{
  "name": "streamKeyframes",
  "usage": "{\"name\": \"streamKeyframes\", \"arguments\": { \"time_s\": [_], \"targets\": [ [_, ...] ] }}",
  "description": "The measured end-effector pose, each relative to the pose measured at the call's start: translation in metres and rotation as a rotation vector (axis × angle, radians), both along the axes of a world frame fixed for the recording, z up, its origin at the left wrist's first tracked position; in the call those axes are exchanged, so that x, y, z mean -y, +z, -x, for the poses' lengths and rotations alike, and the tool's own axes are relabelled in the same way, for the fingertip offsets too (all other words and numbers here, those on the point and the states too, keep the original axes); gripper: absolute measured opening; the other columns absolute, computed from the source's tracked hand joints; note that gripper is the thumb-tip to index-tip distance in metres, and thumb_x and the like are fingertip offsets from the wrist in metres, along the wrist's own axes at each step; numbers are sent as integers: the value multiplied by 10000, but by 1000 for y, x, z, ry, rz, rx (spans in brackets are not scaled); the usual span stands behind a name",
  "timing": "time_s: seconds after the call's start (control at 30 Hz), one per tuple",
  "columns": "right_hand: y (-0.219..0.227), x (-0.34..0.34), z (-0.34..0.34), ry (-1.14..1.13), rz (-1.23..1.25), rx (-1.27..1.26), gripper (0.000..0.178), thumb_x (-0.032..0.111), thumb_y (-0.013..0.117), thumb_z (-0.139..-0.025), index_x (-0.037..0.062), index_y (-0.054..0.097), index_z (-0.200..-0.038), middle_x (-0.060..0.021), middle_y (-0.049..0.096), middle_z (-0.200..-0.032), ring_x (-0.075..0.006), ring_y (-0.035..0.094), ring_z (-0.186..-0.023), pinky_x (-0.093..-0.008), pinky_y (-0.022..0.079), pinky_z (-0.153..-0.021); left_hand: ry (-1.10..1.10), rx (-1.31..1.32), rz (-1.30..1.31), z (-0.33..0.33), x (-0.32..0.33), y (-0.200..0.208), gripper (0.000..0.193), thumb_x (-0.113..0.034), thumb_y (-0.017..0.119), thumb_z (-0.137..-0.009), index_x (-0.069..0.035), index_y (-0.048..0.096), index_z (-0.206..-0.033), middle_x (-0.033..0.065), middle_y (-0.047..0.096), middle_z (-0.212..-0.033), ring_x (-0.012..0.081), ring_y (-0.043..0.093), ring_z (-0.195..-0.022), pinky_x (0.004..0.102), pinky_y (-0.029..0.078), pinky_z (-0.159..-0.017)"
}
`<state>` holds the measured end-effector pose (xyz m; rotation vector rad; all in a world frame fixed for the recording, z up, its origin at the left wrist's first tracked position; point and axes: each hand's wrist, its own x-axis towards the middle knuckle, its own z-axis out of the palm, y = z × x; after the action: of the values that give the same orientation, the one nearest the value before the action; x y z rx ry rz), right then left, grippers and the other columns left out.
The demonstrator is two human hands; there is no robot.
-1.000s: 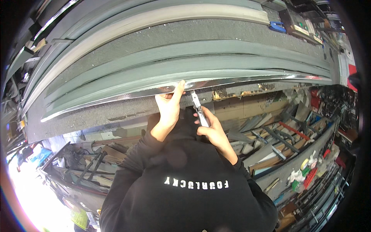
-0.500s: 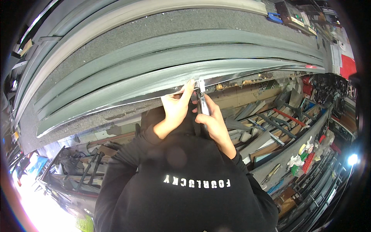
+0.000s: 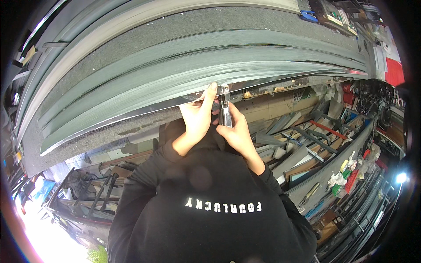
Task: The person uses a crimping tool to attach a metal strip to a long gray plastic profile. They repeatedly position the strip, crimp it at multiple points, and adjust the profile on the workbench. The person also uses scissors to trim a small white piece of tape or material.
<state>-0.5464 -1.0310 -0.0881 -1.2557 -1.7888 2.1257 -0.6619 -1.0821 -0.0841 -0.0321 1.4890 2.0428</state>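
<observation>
A long grey-green profile strip (image 3: 144,90) lies along the bench's near edge, with a shiny dark front lip (image 3: 256,80). My left hand (image 3: 198,115) pinches this lip, its thumb on top and its other fingers underneath, partly hidden. Just to the right, my right hand (image 3: 239,131) is closed round the handles of a silver plier-like hand tool (image 3: 225,115). The tool's head sits at the strip's lip, beside my left thumb. How its jaws meet the lip is too small to make out.
More long strips (image 3: 162,52) lie parallel behind on the grey carpeted bench (image 3: 210,23). A blue clamp-like object (image 3: 308,16) is at the far right. Below the bench, racks hold offcuts and bars (image 3: 302,151); a red bar (image 3: 328,130) crosses the right one.
The tool and my right hand have shifted slightly left, and the tool stands straighter. My left hand has moved a little left along the lip, which shows more of its dark face.
</observation>
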Motion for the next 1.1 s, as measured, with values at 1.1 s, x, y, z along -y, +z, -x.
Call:
{"name": "streamKeyframes", "arguments": {
  "time_s": [1.1],
  "targets": [
    [11,-21,-15,488,-184,143,732,183,662,-673,-44,401,-1318,-272,493,-1207,-398,502,-1112,-419,418,-978,14,-234,-56,-1,2,-5,102,-88,710,-890,-6,649,-890,13,633,-806,64,558,-693,229,461,-612]
  ]
}}
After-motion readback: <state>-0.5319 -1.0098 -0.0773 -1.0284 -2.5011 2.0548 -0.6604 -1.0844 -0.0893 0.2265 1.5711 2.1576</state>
